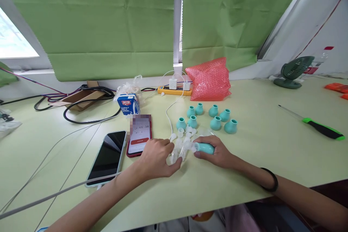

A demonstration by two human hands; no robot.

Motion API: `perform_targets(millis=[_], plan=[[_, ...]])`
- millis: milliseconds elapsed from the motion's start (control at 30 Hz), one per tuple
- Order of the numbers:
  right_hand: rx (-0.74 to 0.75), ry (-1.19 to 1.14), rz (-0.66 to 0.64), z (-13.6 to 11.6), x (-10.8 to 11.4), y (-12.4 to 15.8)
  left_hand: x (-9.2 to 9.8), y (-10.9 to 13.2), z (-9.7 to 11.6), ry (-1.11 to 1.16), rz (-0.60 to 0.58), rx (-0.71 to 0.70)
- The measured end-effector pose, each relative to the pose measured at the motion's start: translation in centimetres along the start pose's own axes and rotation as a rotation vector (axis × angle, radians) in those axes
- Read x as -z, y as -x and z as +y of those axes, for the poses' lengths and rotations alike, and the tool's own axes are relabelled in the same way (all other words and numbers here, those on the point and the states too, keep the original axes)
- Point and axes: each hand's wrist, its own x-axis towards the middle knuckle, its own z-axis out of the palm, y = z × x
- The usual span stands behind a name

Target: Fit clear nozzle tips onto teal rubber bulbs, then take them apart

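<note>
My right hand (214,151) is wrapped round a teal bulb-shaped piece (206,148) with a clear part at its left end. Beside it, my left hand (160,157) rests at the left edge of a pile of small clear plastic parts (181,149), thumb and fingers apart, nothing visibly held. Behind the pile stand several teal cup-like pieces (216,123) with open tops.
Left of my left hand lie a lit phone (139,137) and a dark-screened phone (108,157). Farther back are a milk carton (128,104), a power strip (165,90) and pink bubble wrap (210,81). A screwdriver (323,128) and fan (295,70) are at right.
</note>
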Motion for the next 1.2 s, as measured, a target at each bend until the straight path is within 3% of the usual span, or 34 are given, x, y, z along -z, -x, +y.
perform_targets(millis=[267, 367, 500, 633, 700, 867, 1000, 1200], plan=[[0.010, -0.001, -0.032, 0.0, 0.0, 0.0, -0.4, -0.5, -0.7, -0.128, -0.210, 0.186], [0.072, 0.024, -0.014, -0.2, -0.1, 0.1, -1.0, -0.5, -0.9, -0.153, -0.226, 0.213], [0.143, 0.101, 0.017, -0.1, -0.2, 0.3, -1.0, -0.6, -0.9, -0.041, -0.101, 0.222], [0.220, 0.173, 0.004, 0.2, -0.1, 0.4, -0.2, -0.4, -0.3, 0.363, 0.154, 0.175], [0.252, 0.206, 0.005, 0.3, -0.1, 0.4, -0.1, -0.2, 0.0, 0.549, 0.195, 0.163], [0.272, 0.257, 0.018, 0.2, 0.0, 0.4, -0.1, -0.1, 0.0, 0.757, 0.082, 0.162], [0.323, 0.268, 0.017, 0.1, 0.0, 0.3, 0.3, -0.2, -0.1, 0.719, -0.035, 0.102], [0.386, 0.381, -0.012, 0.2, 0.1, 0.5, 0.8, -0.2, -0.1, 0.638, -0.116, 0.061]])
